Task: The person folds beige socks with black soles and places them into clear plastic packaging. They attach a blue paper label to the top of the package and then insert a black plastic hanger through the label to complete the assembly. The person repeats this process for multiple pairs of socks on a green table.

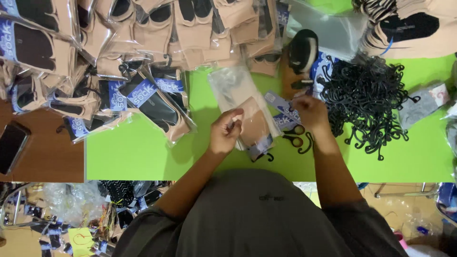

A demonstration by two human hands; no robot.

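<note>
Under my left hand (226, 132) lies a beige sock with a dark patch, slipped into a clear plastic sleeve (247, 112) that lies flat on the green table, its open end pointing away from me. My right hand (310, 112) touches a small blue paper label (281, 108) just beside the sleeve.

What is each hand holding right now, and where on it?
The left hand pinches the side edge of a beige sock in a clear bag. The right hand rests on blue paper labels; a grip cannot be told.
</note>
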